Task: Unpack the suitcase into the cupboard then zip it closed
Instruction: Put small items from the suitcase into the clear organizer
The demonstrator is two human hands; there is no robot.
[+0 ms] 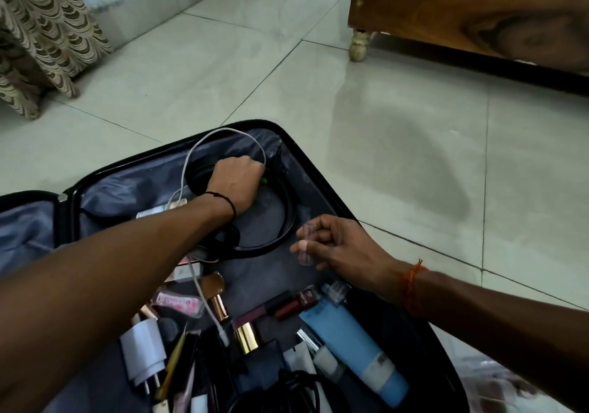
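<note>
While it lies flat and open on the floor, the black hard-shell suitcase with grey fabric lining (322, 170) fills the lower middle of the head view, its lid spread out to the left. Inside its far end sit black over-ear headphones (283, 218), and the left hand (237, 185) reaches over them with its grip curled down onto the round ear cup; a thin white cable (223, 132) loops up over that hand. The right hand (338, 242) hovers just beside the headband, its thumb and fingers pinching a small clear plastic vial (304, 248). A black thread circles the left wrist and an orange thread the right.

Nearer the camera the lining is crowded with small things: a light-blue plastic tube with a white label (357, 345), a dark-red nail polish bottle (294, 306), a gold-capped cosmetic bottle (247, 334), a white wall charger with two pins (143, 352), a make-up brush with a rose-gold handle (216, 294), and a coil of black cord (296, 384) at the bottom edge.

Around the case spreads a glossy floor of large pale grey-green tiles (414, 126) with thin dark joints, catching soft reflections. A brown-and-cream scalloped curtain (41, 30) hangs at the upper left, and a dark polished wooden bed frame on a turned cream leg (478, 8) stands at the upper right.
</note>
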